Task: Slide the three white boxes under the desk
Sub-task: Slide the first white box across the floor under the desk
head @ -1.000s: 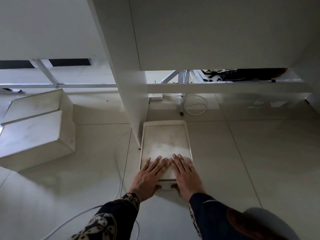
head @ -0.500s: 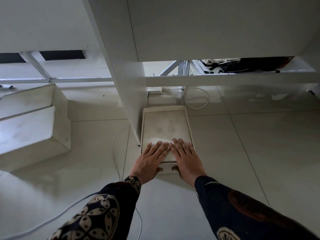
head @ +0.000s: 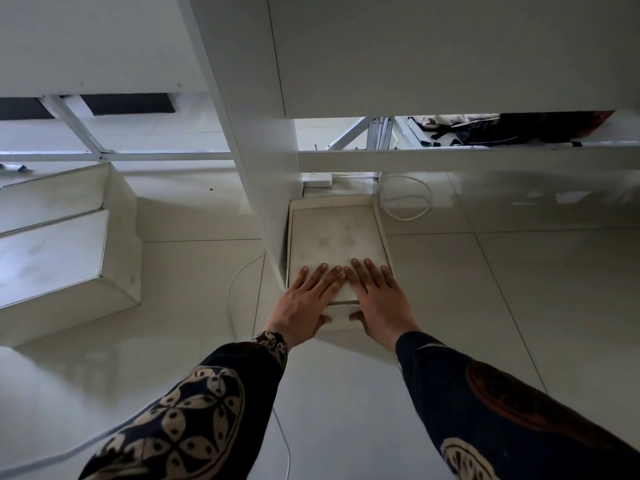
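Observation:
A white box (head: 334, 233) lies on the tiled floor under the white desk (head: 450, 53), right beside the desk's side panel (head: 256, 168). My left hand (head: 306, 303) and my right hand (head: 379, 299) press flat on its near end, fingers on the dusty top and thumbs against its front face. The box's far end sits close to a white power strip (head: 317, 179). Two more white boxes (head: 59, 247) stand side by side on the floor at the left, outside the panel.
A white cable (head: 408, 199) loops on the floor right of the box's far end. Another cable (head: 235, 289) runs along the floor left of my left hand. A low crossbar (head: 467, 157) spans the back, with dark items behind it.
The box has slid farther away from me under the desk, with both hands pushing it. Its far end has come close to the power strip.

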